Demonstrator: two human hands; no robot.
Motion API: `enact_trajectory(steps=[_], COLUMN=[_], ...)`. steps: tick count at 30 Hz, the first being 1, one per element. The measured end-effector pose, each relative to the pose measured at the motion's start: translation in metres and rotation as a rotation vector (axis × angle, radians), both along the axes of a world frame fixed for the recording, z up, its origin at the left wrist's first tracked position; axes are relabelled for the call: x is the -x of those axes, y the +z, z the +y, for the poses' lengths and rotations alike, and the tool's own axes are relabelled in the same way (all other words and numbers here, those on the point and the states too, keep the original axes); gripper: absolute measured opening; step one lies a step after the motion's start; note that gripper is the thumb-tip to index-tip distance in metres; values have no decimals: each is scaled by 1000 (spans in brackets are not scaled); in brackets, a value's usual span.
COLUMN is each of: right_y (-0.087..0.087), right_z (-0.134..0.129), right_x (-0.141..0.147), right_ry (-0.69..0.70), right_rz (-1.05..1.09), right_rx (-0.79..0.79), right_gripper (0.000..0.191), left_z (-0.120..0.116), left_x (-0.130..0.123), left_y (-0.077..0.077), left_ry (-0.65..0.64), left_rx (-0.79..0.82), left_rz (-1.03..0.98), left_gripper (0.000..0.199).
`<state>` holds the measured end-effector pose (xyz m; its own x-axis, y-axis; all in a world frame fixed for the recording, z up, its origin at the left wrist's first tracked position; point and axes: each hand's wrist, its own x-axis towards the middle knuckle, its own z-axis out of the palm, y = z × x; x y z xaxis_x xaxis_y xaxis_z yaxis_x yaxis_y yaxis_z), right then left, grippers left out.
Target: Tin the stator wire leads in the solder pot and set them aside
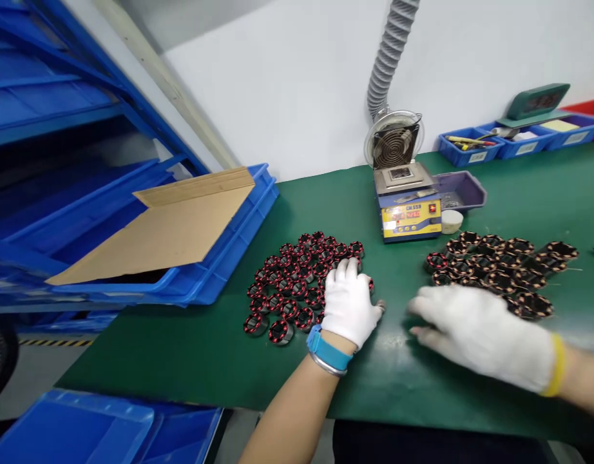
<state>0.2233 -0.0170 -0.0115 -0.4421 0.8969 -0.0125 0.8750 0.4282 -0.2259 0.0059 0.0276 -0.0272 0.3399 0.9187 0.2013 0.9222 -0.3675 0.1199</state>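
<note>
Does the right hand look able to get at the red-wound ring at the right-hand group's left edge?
Probably yes: the right hand is close by and nothing covers the red-wound ring; bare green table to its left leaves a way in.

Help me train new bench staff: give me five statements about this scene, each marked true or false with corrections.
1. The left hand is at the red-rimmed rings. True.
2. The right hand is ungloved. False: the right hand wears a white glove.
3. The blue band is on the right arm. False: the blue band is on the left arm.
4. A cardboard sheet lies on a blue crate. True.
5. A grey hose is above the yellow-fronted machine. True.
</note>
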Motion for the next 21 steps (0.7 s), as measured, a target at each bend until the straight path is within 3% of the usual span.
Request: enact_trajectory(steps=[4,6,9,12,17,21], right_y=[-23,-34,-37,-28,-18,-21], right_z=[-7,0,9,7,2,5], right_x=[38,38,23,13,13,11], right_ry=[-35,-62,-52,-65,-160,-170], right_rz=[91,187,236,306,399,387], right_rx=[110,143,205,316,376,384], right_gripper=[59,79,92,88,73,76], left_z=[-3,-6,-5,-1,-8,-17], left_x=[-5,-8,-11,-12,-18,-23], left_y=[-4,-6,-11,-12,-5,-3], left_ry=[-103,-208,-306,-351,-197,-178], left_rx=[30,56,9,73,303,321], left_rz=[64,102,175,226,208,274], left_gripper=[23,25,30,26,26,29])
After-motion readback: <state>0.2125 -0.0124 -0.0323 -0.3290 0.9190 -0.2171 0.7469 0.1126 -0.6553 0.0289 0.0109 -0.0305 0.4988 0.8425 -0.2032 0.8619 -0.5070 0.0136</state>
